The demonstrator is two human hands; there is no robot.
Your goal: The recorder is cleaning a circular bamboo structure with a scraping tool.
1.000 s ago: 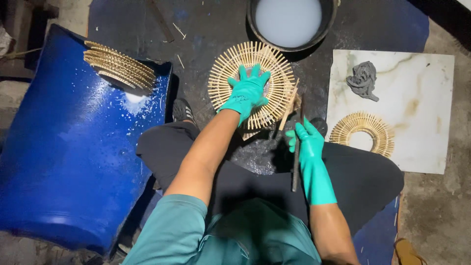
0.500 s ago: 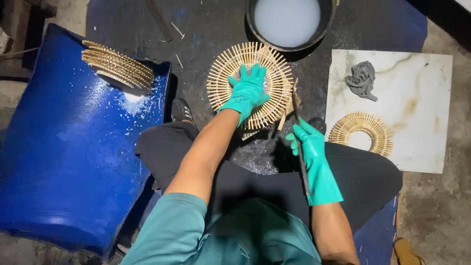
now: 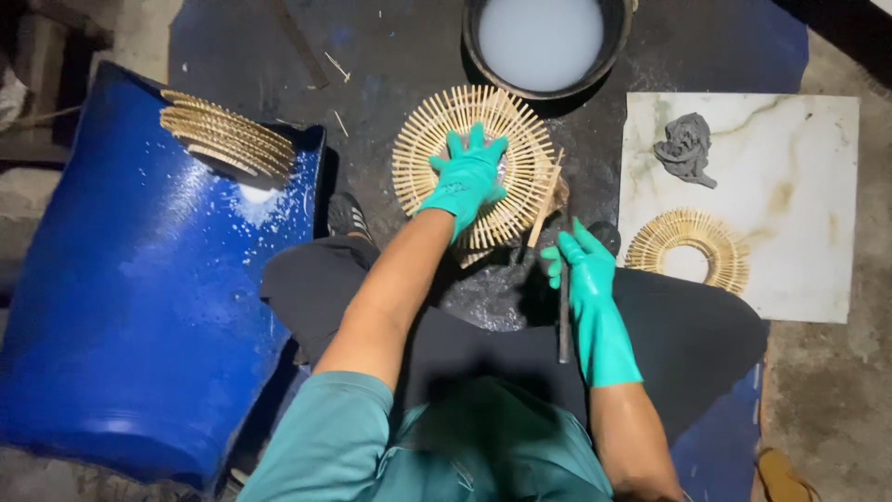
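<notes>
A round sunburst disc of pale bamboo sticks (image 3: pixel 474 167) lies on the dark work surface just below a black basin of milky liquid (image 3: pixel 546 42). It is pressed flat by the left hand (image 3: pixel 467 177) in a teal glove, fingers spread across its centre. The right hand (image 3: pixel 583 270), also gloved, is closed around a thin dark rod-like tool (image 3: pixel 563 316) just beside the disc's lower right edge.

The disc is judged light and stiff in the whole, yet brittle at the thin projecting tips; it is best held at the centre ring, not by single spokes.

One disc is in hand. One smaller open ring of sticks (image 3: pixel 689 249) and one grey lump of putty (image 3: pixel 686 149) rest on a white marble-patterned tile (image 3: pixel 818 167). One stack of like discs (image 3: pixel 228 138) leans on a blue plastic barrel (image 3: pixel 121 307); its number cannot be told.
</notes>
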